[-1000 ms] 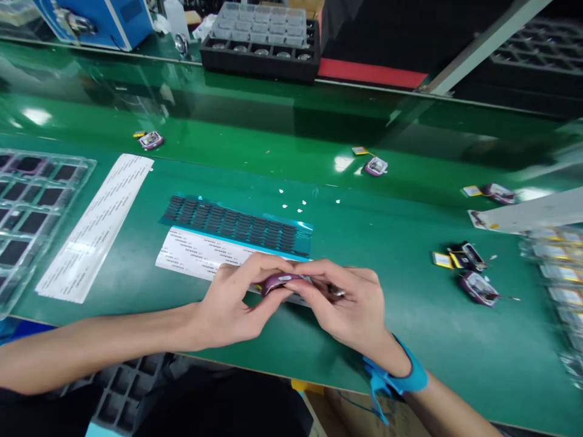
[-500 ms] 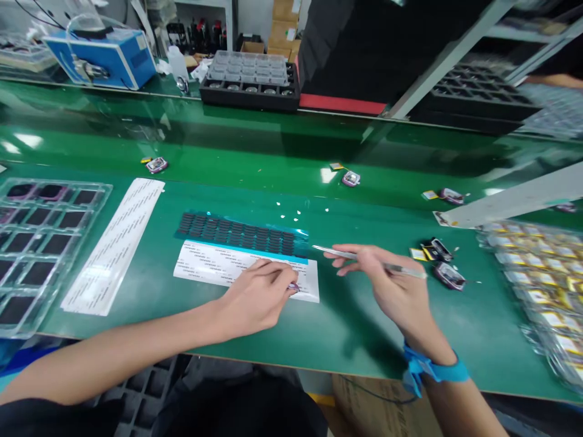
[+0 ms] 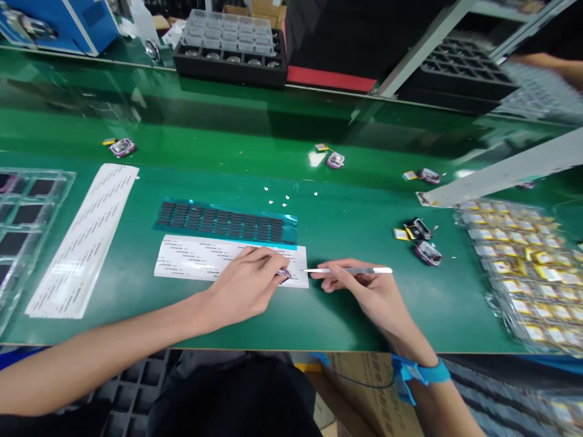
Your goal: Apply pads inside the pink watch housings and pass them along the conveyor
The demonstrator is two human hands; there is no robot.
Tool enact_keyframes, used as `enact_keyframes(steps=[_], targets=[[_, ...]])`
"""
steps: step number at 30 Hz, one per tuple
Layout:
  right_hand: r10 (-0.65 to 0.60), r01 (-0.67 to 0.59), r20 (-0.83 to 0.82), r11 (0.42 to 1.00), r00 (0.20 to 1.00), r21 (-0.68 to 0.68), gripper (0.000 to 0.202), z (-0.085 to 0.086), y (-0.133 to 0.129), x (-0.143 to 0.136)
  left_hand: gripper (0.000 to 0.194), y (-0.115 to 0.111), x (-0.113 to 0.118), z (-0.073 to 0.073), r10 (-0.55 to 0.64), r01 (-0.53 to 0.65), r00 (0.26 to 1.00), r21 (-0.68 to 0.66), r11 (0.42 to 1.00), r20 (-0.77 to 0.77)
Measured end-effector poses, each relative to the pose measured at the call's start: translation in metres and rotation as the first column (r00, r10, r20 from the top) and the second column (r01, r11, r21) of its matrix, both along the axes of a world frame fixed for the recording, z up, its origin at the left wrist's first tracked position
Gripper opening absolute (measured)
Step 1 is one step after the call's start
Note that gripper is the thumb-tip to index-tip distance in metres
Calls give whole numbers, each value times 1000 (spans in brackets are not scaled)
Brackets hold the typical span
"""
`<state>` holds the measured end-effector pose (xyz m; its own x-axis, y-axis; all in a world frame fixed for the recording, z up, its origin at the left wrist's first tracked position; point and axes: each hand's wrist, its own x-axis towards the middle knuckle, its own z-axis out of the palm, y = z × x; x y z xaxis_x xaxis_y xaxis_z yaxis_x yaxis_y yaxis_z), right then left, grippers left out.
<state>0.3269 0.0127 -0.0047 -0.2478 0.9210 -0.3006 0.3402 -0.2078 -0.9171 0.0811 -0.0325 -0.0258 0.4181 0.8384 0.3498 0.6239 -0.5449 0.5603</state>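
Over the white printed backing sheet (image 3: 191, 258), my left hand (image 3: 252, 279) is closed on a small purple-edged watch case (image 3: 285, 274), mostly hidden by the fingers. My right hand (image 3: 359, 285) grips a pair of tweezers (image 3: 350, 271), their tip pointing left at the sheet's right end, a short way from the case. Behind the white sheet lies a teal film strip (image 3: 291, 227) bearing rows of small black adhesive pieces (image 3: 223, 222). A blue wrist strap (image 3: 421, 371) is around my right wrist.
Another white printed strip (image 3: 84, 237) lies left, beside a clear tray (image 3: 64, 182). Right are loose watch cases (image 3: 427, 253) and a tray of yellow-edged batteries (image 3: 523, 261). White scraps (image 3: 286, 197) dot the green bench (image 3: 346, 221). A white post (image 3: 501, 170) slants across the right.
The tweezers have swung leftward and down from beside the film strip to near the case, lying more level now. My left hand keeps holding the case. The whole view has shifted.
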Motion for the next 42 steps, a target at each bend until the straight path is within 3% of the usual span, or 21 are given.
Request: enact_keyframes(steps=[9, 13, 16, 18, 20, 22, 24, 28, 42], targets=[[91, -91, -40, 996, 995, 5, 44, -3, 5, 8, 16, 1, 0, -2, -1, 1, 999, 9, 1000, -43], [23, -7, -182, 996, 983, 87, 39, -1, 14, 6, 15, 0, 0, -1, -19, 22, 999, 104, 994, -31], [6, 68, -310, 971, 951, 228, 29, 12, 21, -8, 15, -1, 0, 4, -33, 6, 992, 217, 976, 121], [36, 87, -350, 940, 936, 330, 24, 23, 25, -23, 14, -1, -1, 10, 19, -60, 950, 122, 991, 312], [71, 90, -371, 912, 926, 401, 21, 32, 26, -39, 12, 1, -2, 16, 157, -103, 853, -134, 986, 498], [101, 90, -401, 897, 911, 432, 21, 37, 26, -54, 12, 3, -2, 19, 304, -64, 733, -383, 922, 608], [123, 84, -428, 897, 895, 434, 22, 37, 25, -65, 20, 5, -3, 21, 364, 29, 642, -495, 868, 675], [151, 20, -384, 914, 911, 406, 27, 28, 18, -76, 38, 4, -2, 21, 361, 131, 570, -515, 847, 738], [177, -19, -311, 892, 934, 452, 27, 20, 11, -79, 40, -4, 1, 21, 348, 79, 633, -505, 860, 691]])
